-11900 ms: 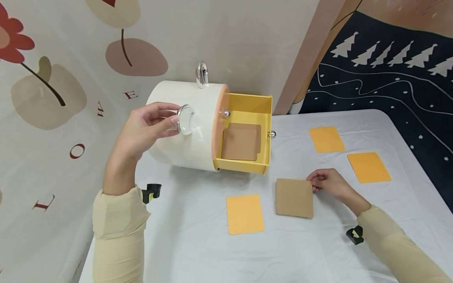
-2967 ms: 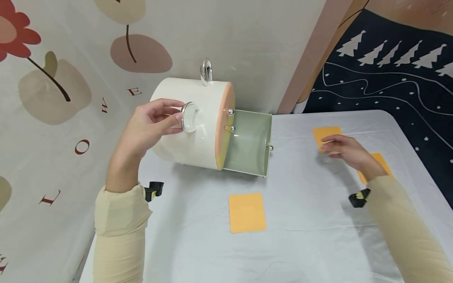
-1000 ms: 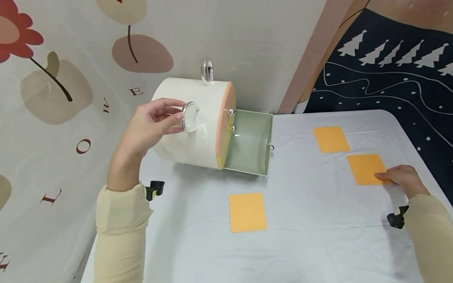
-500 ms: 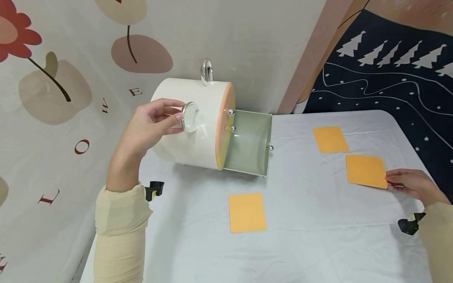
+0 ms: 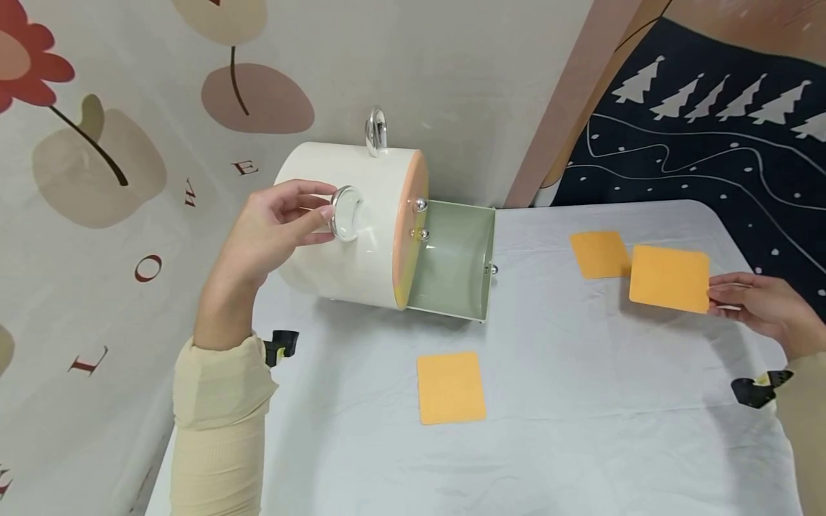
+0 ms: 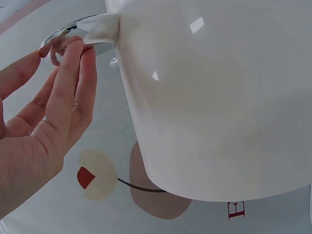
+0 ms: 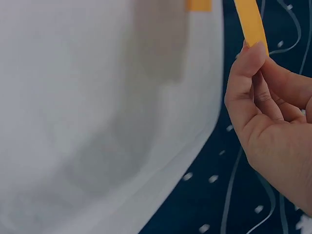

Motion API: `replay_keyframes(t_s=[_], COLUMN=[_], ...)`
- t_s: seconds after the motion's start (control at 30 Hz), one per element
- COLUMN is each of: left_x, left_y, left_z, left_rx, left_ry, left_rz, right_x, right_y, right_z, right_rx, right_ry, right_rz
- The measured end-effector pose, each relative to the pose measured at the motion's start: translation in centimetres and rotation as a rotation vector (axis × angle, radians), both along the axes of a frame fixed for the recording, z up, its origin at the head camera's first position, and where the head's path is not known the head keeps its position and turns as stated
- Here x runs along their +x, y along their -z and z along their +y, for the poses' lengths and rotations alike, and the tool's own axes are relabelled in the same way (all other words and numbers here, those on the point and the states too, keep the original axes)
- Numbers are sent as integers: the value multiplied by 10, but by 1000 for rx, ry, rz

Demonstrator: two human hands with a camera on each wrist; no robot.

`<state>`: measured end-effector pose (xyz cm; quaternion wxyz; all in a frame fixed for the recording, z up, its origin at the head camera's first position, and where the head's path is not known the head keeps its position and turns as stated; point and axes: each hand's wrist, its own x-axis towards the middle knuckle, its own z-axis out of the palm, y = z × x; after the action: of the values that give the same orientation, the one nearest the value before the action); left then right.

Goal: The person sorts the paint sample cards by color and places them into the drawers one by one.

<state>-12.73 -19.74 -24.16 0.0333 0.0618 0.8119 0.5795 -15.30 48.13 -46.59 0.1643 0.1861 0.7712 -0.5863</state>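
My left hand [image 5: 271,222] pinches the shiny ring handle [image 6: 101,30] on the side of a white drum-shaped drawer box [image 5: 342,269]. From the box's striped front sticks out a green drawer [image 5: 452,251], with nothing inside it. Between thumb and fingers, my right hand [image 5: 764,304] grips one edge of an orange square card [image 5: 670,278]. The card is raised, its shadow falling on the white tablecloth [image 5: 548,444]. In the right wrist view the same card [image 7: 252,22] shows nearly edge-on above the fingertips.
Two more orange cards lie flat: one [image 5: 599,254] just left of the held card, another [image 5: 451,388] in front of the box. Silver knobs [image 5: 421,206] mark the pushed-in drawers. A second ring handle [image 5: 377,131] stands near the back wall hanging.
The yellow drawer, earlier pulled out with brown cards in it, is pushed in; the green one is out. My right hand has just lifted an orange card off the table. Left hand stays put.
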Motion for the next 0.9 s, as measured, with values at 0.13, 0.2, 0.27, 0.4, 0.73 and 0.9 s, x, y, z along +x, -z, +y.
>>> replay_keyframes(t_s=[0.13, 0.2, 0.27, 0.4, 0.73, 0.9], left_x=[0, 0, 0, 0, -1, -1], left_y=[0, 0, 0, 0, 1, 1], left_z=[0, 0, -1, -1, -1, -1], left_rx=[-1, -4, -3, -4, 3, 4], left_ry=[1, 1, 1, 0, 2, 3], left_rz=[2, 5, 7, 9, 8, 9], right_x=[-9, -13, -18, -30, -50, -55], right_y=[-43, -59, -75, -90, -108, -104], right_z=[-48, -74, -103, -151, -252, -287], right_rx=[41, 9, 29, 48, -90, -155], right_ry=[-56, -73, -104, -131, -206, -220], right_rz=[-8, 13, 27, 58, 45, 35])
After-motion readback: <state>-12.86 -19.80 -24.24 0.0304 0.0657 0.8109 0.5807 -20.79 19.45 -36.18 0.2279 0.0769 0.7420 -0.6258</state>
